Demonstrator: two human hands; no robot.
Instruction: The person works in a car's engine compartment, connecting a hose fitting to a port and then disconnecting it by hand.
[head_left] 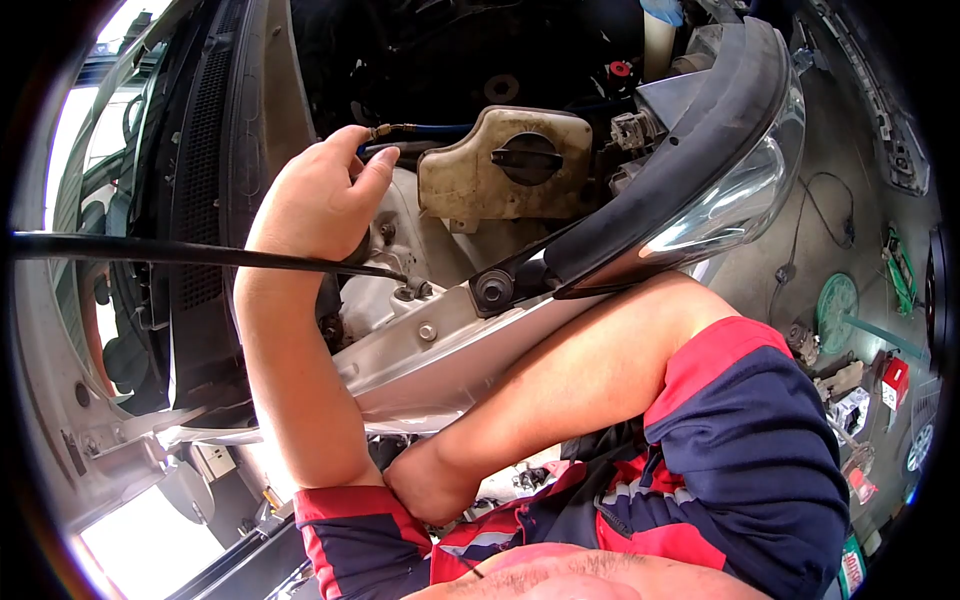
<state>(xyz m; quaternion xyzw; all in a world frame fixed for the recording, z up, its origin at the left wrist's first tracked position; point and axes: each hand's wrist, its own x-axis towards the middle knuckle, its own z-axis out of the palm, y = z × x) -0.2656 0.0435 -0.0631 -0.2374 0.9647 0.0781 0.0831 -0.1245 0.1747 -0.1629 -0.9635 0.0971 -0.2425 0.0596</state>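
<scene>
My left hand (322, 192) reaches over the inner fender into the engine bay, with thumb and index finger curled at the brass fitting (381, 131) of a blue hose (440, 128). A bit of blue shows between thumb and finger; the other fingers are hidden. Just right of this hand sits a stained, yellowed plastic reservoir (470, 180) with a black cap (527, 159). My right arm is folded across the front, and my right hand (430, 482) is bent in against my left elbow. Its fingers are out of sight behind that arm.
A black rod (180, 250) crosses over my left wrist to the silver fender edge (430, 335). The headlight (735, 200) lies to the right, near my right elbow. Windshield cowl (205, 150) runs along the left. On the floor are a cable (800, 235), a green round object (838, 310) and boxes.
</scene>
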